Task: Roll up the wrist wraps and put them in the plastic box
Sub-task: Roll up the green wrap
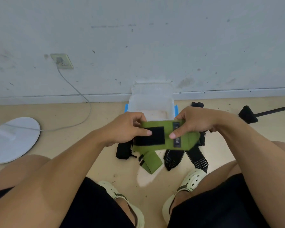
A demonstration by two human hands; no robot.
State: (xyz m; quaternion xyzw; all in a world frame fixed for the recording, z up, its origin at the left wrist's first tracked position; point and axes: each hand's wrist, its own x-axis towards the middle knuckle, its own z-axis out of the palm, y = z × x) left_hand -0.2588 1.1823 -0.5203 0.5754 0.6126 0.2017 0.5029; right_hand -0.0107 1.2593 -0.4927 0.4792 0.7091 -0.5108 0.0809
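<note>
Two hands hold one green wrap (181, 137) flat above the floor: left hand (127, 129) pinching its black-patched end, right hand (196, 120) pinching the labelled end, the tail hanging down. Rolling appears only to be starting; next, one end likely needs turning tightly inward. The box (150, 102) stands open just behind, against the wall. Black wraps (173, 157) lie unrolled below, near the clogs (191, 180). A white disc base (15, 139) and cable (76, 91) sit left, well apart
</note>
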